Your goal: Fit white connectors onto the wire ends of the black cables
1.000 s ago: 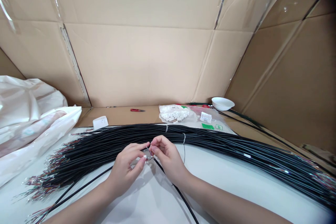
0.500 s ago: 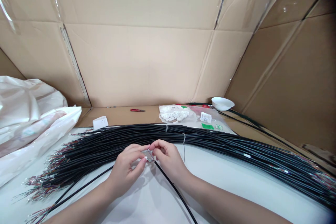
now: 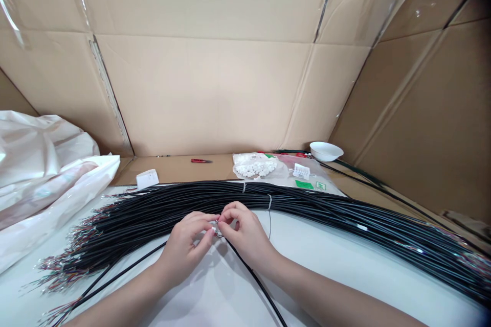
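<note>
My left hand [image 3: 185,246] is closed, pinching a small white connector housing [image 3: 214,229] between thumb and fingers. Opposite it, my right hand [image 3: 246,234] is closed too, its thumb and forefinger pinched at a thin wire close to the connector. Thin loose wires [image 3: 219,234] come out of the end of a black cable [image 3: 258,281], which runs under my right hand toward the front edge. The fingertips of both hands almost meet, so the wire tip is hard to see. Behind the hands lies a thick bundle of black cables [image 3: 215,195] with stripped, coloured wire ends.
A bag of white connector housings [image 3: 255,167] lies behind the bundle, with a white bowl [image 3: 326,151] to its right. Red-handled snips [image 3: 201,161] and a white card-like piece [image 3: 147,179] lie further left. Cardboard walls [image 3: 203,92] enclose the table; white plastic sheeting [image 3: 46,173] is heaped at left.
My right hand's thumb and forefinger have closed together nearer the connector, and the hand has turned slightly. The left hand stays nearly in place with the connector.
</note>
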A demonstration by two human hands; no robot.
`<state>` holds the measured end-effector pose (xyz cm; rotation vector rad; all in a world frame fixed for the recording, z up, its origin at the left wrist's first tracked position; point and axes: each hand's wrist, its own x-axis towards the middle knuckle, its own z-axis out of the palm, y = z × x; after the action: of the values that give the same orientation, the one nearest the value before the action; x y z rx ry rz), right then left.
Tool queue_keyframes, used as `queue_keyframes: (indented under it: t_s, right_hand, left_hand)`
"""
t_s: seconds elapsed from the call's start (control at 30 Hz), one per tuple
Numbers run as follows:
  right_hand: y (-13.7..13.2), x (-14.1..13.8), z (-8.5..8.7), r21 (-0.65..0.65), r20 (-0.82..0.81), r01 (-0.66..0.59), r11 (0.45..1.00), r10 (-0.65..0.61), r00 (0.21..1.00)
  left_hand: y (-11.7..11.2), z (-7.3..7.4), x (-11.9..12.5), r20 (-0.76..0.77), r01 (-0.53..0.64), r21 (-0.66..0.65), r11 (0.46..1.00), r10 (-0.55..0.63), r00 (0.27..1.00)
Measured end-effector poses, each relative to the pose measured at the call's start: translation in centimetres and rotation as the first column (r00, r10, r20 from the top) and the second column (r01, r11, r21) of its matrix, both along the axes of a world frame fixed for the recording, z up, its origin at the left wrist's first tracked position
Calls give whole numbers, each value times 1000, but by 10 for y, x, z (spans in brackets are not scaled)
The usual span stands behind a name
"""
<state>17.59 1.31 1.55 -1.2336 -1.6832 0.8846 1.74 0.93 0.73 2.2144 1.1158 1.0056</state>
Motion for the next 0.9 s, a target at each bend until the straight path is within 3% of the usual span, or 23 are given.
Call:
queue_keyframes:
  t_s: [0.2, 0.37, 0.57, 0.9]
  right_hand:
    - [2, 2, 4, -58, -159, -118, 991, 107, 982]
    - [5, 5, 5, -127, -217, -198, 972, 168, 962]
    - [7, 5, 2, -160, -197, -198, 967, 165, 966]
    - [6, 5, 3, -174, -201, -203, 964, 168, 965]
  left_hand:
    - [4, -1, 0, 186, 45, -241, 970, 1, 983]
    - [8, -5, 0, 290, 76, -339, 938, 28, 957]
    - [9, -10, -1, 300, 74, -347, 935, 36, 953]
    - [6, -4, 2, 291, 86, -334, 939, 16, 957]
